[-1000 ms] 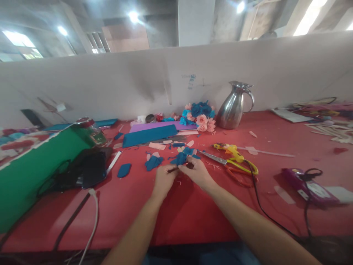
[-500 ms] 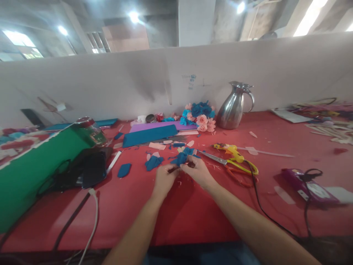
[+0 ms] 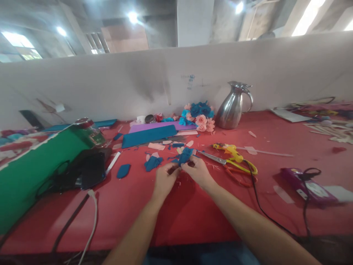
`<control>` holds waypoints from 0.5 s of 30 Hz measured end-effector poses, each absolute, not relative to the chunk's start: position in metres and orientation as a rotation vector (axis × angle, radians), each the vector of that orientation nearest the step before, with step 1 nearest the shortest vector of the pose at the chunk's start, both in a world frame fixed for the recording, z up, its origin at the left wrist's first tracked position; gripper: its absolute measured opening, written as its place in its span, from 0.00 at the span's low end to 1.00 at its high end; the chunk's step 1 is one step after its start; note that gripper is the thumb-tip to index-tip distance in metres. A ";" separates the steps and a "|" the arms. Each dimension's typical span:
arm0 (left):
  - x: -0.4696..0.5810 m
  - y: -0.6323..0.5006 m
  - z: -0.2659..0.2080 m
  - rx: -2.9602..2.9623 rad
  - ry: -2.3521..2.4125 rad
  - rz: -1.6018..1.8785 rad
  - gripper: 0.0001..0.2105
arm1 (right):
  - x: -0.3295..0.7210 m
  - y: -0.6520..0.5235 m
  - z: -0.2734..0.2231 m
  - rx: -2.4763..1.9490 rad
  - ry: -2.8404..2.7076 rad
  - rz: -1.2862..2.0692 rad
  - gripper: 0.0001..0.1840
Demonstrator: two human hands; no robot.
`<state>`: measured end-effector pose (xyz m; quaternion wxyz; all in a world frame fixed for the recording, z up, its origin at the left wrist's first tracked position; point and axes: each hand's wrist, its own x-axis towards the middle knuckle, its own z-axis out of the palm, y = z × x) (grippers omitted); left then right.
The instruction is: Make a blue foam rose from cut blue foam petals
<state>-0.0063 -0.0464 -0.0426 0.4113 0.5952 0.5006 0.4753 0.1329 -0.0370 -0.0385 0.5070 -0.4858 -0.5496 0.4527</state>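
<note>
A dark blue crepe paper flower (image 3: 185, 156) is pinched between my two hands over the middle of the red table. My left hand (image 3: 166, 178) closes on its lower left side, fingertips close to those of the other hand. From the right, my right hand (image 3: 199, 171) grips the lower edge with thumb and fingers. Just left lies a pile of cut blue petals (image 3: 153, 162), and farther left is a rounded blue paper piece (image 3: 124, 170). Scissors (image 3: 234, 165) with yellow and orange handles point toward my right hand, beside a yellow glue gun (image 3: 232, 151).
Behind the scraps lie folded blue paper (image 3: 149, 136) and a pink and blue flower bouquet (image 3: 200, 117). A steel jug (image 3: 232, 106) stands by the partition. At left are a green box (image 3: 41, 176), a phone (image 3: 93, 171) and a jar (image 3: 89, 130); at right, a purple device (image 3: 306, 186) with a cord.
The blue flower between my fingers has turned and stands slightly higher, showing more of its paper. Both hands keep nearly the same place, and the view has shifted very little.
</note>
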 end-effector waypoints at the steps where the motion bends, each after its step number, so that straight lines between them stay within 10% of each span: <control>1: -0.006 -0.046 -0.043 1.510 1.271 1.198 0.08 | 0.132 -0.037 -0.037 -1.164 -1.305 1.115 0.09; 15: -0.010 -0.046 -0.030 0.967 1.019 1.025 0.12 | 0.132 -0.041 -0.026 -1.030 -1.193 1.386 0.06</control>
